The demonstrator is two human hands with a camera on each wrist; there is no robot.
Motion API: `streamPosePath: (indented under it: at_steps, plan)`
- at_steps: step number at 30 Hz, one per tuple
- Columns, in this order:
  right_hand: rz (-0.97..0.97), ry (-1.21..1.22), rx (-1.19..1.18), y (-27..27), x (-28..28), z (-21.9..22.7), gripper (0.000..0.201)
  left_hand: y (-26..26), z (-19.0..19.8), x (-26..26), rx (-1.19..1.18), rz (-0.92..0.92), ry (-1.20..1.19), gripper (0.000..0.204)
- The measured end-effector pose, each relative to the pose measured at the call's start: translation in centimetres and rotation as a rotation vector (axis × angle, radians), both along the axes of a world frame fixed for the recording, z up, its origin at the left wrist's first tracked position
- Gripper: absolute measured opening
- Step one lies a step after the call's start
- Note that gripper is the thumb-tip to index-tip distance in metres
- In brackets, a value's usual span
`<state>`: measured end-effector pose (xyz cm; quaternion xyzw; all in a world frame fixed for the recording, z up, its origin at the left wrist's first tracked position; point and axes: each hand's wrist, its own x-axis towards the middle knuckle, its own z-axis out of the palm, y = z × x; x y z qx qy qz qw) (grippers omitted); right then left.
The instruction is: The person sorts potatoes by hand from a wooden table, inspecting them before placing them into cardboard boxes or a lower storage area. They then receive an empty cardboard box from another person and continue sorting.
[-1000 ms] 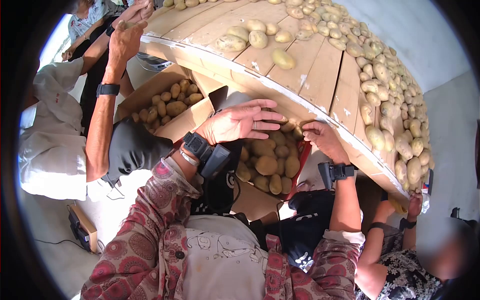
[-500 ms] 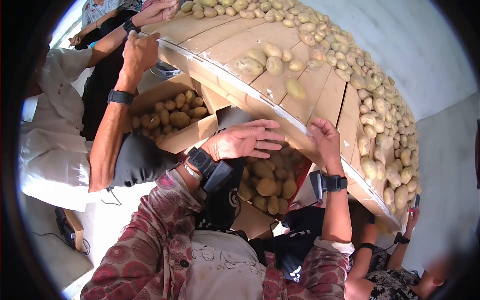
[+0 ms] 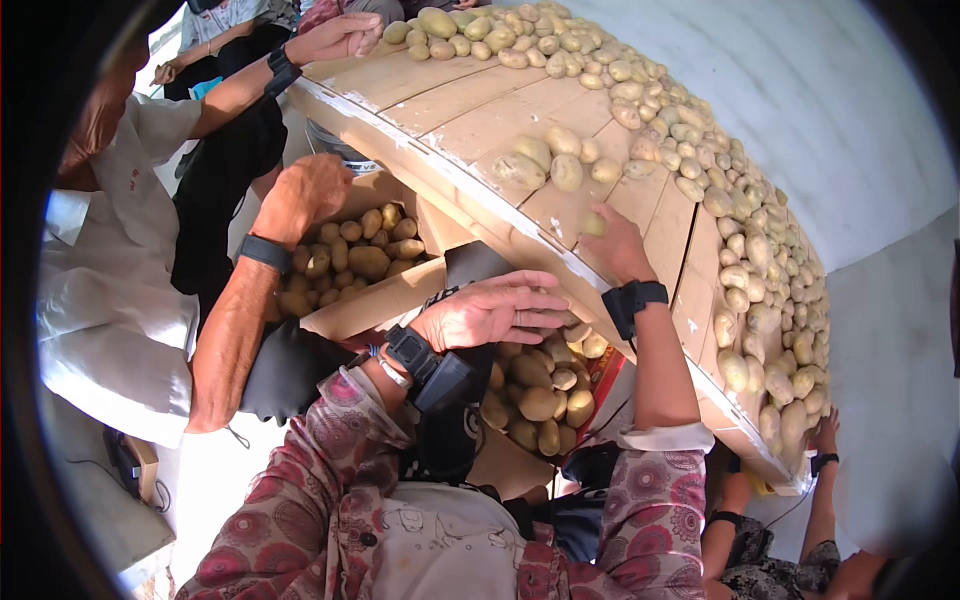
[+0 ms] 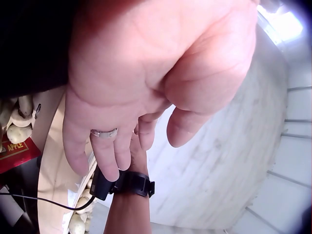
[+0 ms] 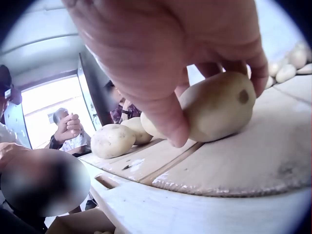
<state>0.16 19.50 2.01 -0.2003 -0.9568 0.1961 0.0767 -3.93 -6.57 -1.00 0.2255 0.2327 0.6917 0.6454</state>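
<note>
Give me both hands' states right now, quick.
Left hand: open, fingers extended, holding nothing.
Right hand: closed on a potato at the plank tabletop, thumb and fingers around it.

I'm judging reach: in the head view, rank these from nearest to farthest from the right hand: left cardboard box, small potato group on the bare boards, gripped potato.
1. Gripped potato: in the right hand.
2. Small potato group: on the tabletop, just beyond.
3. Left cardboard box: off the tabletop, well to the left.
</note>
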Motion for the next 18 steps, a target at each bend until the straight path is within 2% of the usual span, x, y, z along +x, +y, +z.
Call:
streamPosePath:
  at_steps: [1,3,5,7,9,11,12,13,15,18]
  plan:
    - [0.037,-0.011,-0.055,-1.0,1.2,0.8,0.056,0.2,0.1,0.0,0.001,-0.012,-0.002,0.049]
    - [0.099,0.003,-0.012,-2.0,4.2,1.1,0.049,0.1,0.2,0.2,-0.015,0.009,-0.003,0.049]
    - [0.016,0.059,-0.604,-3.5,8.5,2.0,0.042,0.0,-0.2,0.3,0.032,0.019,0.009,0.048]
    - [-0.155,0.357,-1.226,-5.8,12.4,4.2,0.041,0.3,-0.7,0.6,0.041,0.019,0.002,0.048]
    - [-0.251,0.439,-1.319,-5.2,15.6,3.7,0.045,0.5,-0.6,0.9,0.041,0.007,0.022,0.049]
    - [-0.1,0.548,-1.675,-4.0,18.9,2.4,0.05,0.9,-0.8,1.4,0.083,-0.009,0.027,0.052]
    - [-0.137,0.679,-1.743,-4.0,19.9,1.8,0.053,1.1,-0.8,1.8,0.068,-0.02,0.025,0.052]
    - [-0.134,0.694,-1.743,-3.8,20.3,1.6,0.053,1.4,-0.7,2.0,0.053,-0.03,0.028,0.053]
    - [-0.331,0.868,-1.687,-3.8,20.4,1.2,0.053,1.8,-0.7,2.8,0.034,-0.052,0.042,0.053]
    - [-0.286,0.85,-1.7,-3.3,20.7,0.5,0.054,3.3,-0.9,4.2,0.019,-0.089,0.064,0.052]
